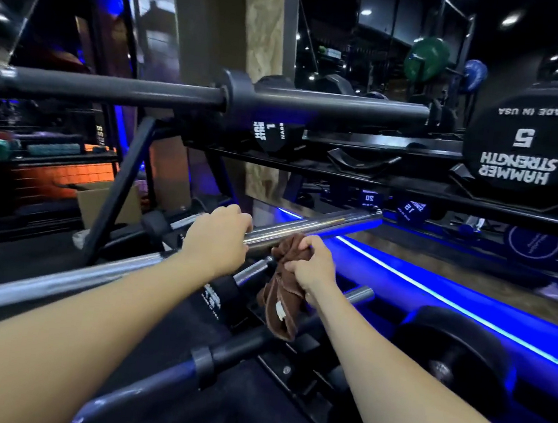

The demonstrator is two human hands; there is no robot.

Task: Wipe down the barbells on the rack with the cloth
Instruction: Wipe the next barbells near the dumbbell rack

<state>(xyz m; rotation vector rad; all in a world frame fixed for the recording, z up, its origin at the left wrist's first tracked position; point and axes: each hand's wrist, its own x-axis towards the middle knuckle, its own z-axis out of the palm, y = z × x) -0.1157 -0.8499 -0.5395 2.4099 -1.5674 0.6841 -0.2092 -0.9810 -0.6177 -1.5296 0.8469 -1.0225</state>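
Note:
A chrome barbell (321, 223) lies slanted across the middle of the rack (118, 187), its sleeve end pointing up and right. My left hand (218, 237) grips this bar from above. Just to its right, my right hand (309, 266) holds a brown cloth (282, 301) bunched against the underside of the bar, with the cloth's tail and white tag hanging down. A black barbell (111, 88) rests on the rack above. Another dark bar (221, 350) lies below, and a second chrome sleeve end (360, 294) shows beside my right wrist.
A dumbbell shelf (411, 187) runs along the right with a black "5" dumbbell (526, 134) and smaller ones. A blue light strip (434, 296) glows along the floor. A black weight plate (452, 353) sits low right. A cardboard box (99, 202) stands behind the rack.

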